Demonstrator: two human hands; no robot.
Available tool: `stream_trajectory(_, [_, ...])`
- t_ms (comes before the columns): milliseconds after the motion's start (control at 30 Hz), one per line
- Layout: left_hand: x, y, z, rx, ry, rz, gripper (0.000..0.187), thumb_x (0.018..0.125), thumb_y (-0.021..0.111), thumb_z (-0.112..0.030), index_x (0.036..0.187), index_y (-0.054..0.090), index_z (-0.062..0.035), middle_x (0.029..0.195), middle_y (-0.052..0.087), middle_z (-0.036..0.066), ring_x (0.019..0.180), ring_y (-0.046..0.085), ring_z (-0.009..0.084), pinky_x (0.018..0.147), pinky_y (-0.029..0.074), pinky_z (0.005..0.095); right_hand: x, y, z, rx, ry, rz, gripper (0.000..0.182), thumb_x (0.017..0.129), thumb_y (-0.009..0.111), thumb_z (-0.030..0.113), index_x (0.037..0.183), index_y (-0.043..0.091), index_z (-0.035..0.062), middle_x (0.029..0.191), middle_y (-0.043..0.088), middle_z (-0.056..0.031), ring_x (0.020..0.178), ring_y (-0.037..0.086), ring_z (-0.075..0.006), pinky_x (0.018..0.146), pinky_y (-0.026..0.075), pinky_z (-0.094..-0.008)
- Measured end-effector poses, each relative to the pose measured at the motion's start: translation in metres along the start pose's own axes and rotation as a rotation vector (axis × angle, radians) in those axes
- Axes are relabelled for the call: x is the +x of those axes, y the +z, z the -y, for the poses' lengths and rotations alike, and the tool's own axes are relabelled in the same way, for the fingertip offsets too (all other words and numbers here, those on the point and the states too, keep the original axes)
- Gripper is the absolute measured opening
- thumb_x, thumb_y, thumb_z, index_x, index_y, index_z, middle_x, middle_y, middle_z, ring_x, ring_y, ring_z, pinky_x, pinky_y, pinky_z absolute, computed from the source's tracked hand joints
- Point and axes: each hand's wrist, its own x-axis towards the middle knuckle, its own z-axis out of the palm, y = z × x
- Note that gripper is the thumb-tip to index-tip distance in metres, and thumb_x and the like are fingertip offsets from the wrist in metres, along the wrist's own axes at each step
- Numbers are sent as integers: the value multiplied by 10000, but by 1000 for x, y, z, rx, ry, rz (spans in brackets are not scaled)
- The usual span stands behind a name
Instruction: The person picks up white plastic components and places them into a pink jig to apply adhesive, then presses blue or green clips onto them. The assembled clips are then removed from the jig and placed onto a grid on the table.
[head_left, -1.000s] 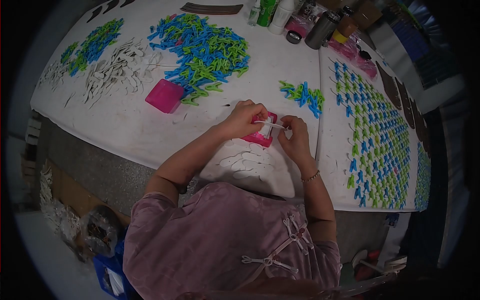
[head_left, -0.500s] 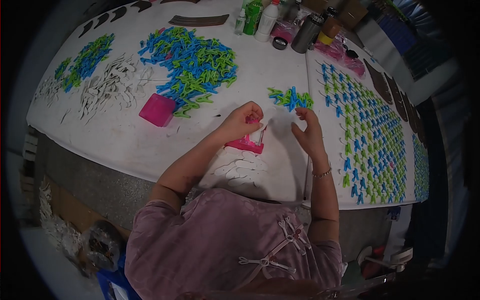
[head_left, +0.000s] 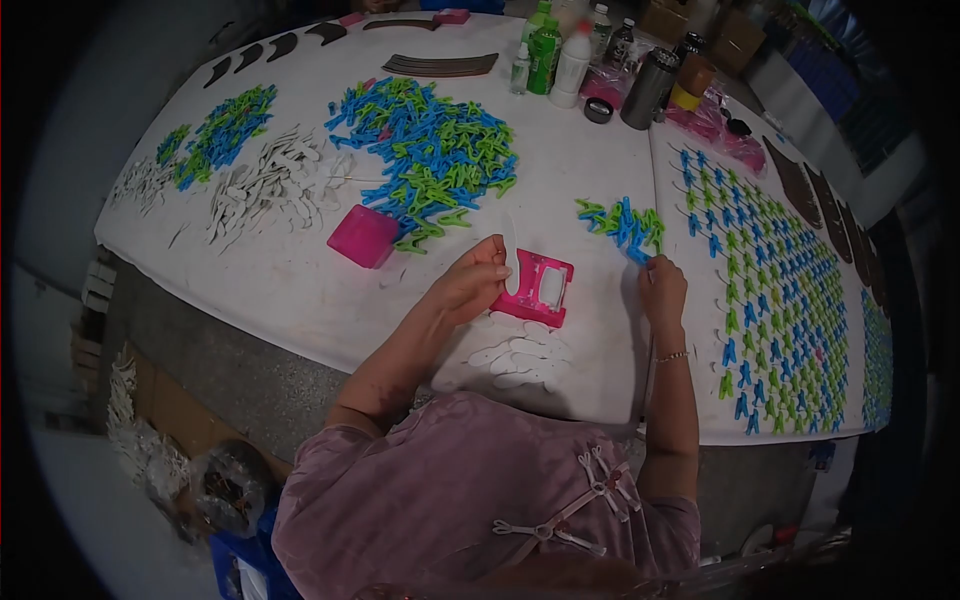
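Note:
My left hand [head_left: 468,286] pinches a thin white curved strip [head_left: 514,262], which stands upright beside the pink holder [head_left: 530,311]. A white pad [head_left: 551,287] sits in that holder. Nearer my body, several more white strips [head_left: 520,352] overlap in a loose pile. My right hand [head_left: 664,292] has its fingertips closed on a blue clothespin [head_left: 638,256] at the near edge of a small heap of blue and green clothespins [head_left: 608,220].
Farther left lie a large heap of clothespins [head_left: 440,140], a pink box [head_left: 364,237] and a spread of white strips [head_left: 270,190]. Rows of clothespins [head_left: 770,300] cover the right-hand table. Bottles [head_left: 571,70] and a dark flask [head_left: 650,90] stand at the back.
My left hand has lifted a white strip from over the pink holder, uncovering it. My right hand has moved down and closed on a blue clothespin. The whole view has shifted slightly.

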Motion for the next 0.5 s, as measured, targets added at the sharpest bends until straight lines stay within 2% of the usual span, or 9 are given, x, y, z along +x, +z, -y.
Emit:
stream_trajectory(33, [-2, 5, 0, 37, -4, -25, 511, 813, 607, -51, 1287, 416, -63, 1277, 507, 87, 1187, 507, 206, 1017, 398, 393, -7, -13, 10, 0, 10, 0, 110, 781, 653, 115, 865, 607, 61, 920, 610, -111, 831, 579, -269, 758, 460, -366])
stream_trajectory(67, [-2, 8, 0, 73, -9, -50, 465, 807, 608, -43, 1241, 443, -65, 1227, 537, 73, 1134, 542, 185, 973, 439, 366, -17, -26, 24, 326, 57, 31, 108, 803, 655, 115, 864, 588, 56, 895, 609, -96, 805, 579, -230, 767, 456, -331])
stream_trajectory(100, [-2, 4, 3, 72, -19, -46, 465, 807, 608, -43, 1241, 443, -65, 1227, 537, 73, 1134, 542, 185, 973, 439, 366, -27, -38, 38, 652, 103, 58, 115, 824, 657, 114, 863, 568, 51, 870, 608, -81, 778, 579, -192, 775, 453, -295])
stream_trajectory(133, [-2, -3, 5, 242, -41, -37, 395, 804, 604, -29, 1168, 458, -73, 1148, 560, 52, 1060, 561, 153, 907, 461, 324, -37, -47, 48, 651, 112, 54, 115, 824, 657, 114, 863, 568, 51, 870, 608, -81, 778, 579, -192, 775, 453, -295])
stream_trajectory(167, [-1, -7, 8, 411, -62, -28, 327, 800, 599, -15, 1094, 472, -81, 1070, 583, 30, 987, 580, 121, 841, 483, 282, -50, -56, 57, 941, 109, 80, 138, 835, 664, 114, 881, 551, 49, 874, 594, -65, 798, 560, -161, 789, 440, -275])
stream_trajectory(200, [0, 4, 8, 411, -70, -23, 327, 800, 599, -15, 1094, 472, -81, 1070, 583, 30, 987, 580, 121, 841, 483, 282, -60, -63, 67, 1232, 102, 103, 162, 845, 671, 113, 899, 534, 46, 879, 581, -48, 818, 542, -129, 802, 427, -255])
stream_trajectory(267, [-3, 36, 7, 480, -38, -89, 294, 783, 588, 54, 992, 444, -94, 894, 500, -7, 829, 513, 62, 735, 450, 224, -80, -80, 90, 1322, 46, 52, 176, 838, 674, 85, 922, 526, 42, 897, 575, -44, 838, 535, -121, 804, 425, -255])
stream_trajectory(400, [-2, 47, 15, 572, 45, -19, 308, 774, 598, 69, 972, 434, -101, 875, 486, -17, 806, 485, 49, 711, 431, 217, -97, -79, 105, 1428, -49, -13, 218, 810, 686, 18, 948, 517, 37, 935, 563, -55, 875, 527, -122, 813, 418, -254])
stream_trajectory(500, [-2, 50, 19, 620, 106, 31, 321, 770, 612, 68, 974, 432, -102, 856, 461, -26, 793, 461, 47, 695, 408, 208, -99, -74, 106, 1349, -104, -2, 227, 797, 690, -2, 941, 519, 39, 928, 563, -54, 871, 532, -126, 813, 420, -256])
